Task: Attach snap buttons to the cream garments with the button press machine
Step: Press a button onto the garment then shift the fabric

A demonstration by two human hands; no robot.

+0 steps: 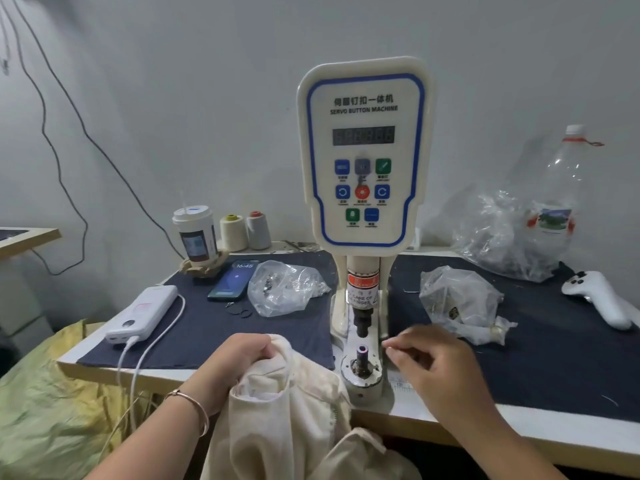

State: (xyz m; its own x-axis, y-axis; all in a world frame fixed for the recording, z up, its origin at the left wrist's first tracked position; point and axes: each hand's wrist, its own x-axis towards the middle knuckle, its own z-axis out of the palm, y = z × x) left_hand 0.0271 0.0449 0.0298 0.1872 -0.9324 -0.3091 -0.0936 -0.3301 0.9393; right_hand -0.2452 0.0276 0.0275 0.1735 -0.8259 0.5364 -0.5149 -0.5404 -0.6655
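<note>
Her left hand (pixel 239 358) grips a bunched fold of the cream garment (pixel 287 410) at the table edge, just left of the press (pixel 362 344). Her right hand (pixel 426 358) hovers beside the lower post (pixel 362 355), fingers loosely curled; whether they pinch a snap, I cannot tell. No cloth lies under the punch yet, so this snap looks still undone.

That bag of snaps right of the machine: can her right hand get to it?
Probably yes. The right hand hovers beside the press, and the plastic bag lies just beyond it on the dark mat, nothing between them.
</note>
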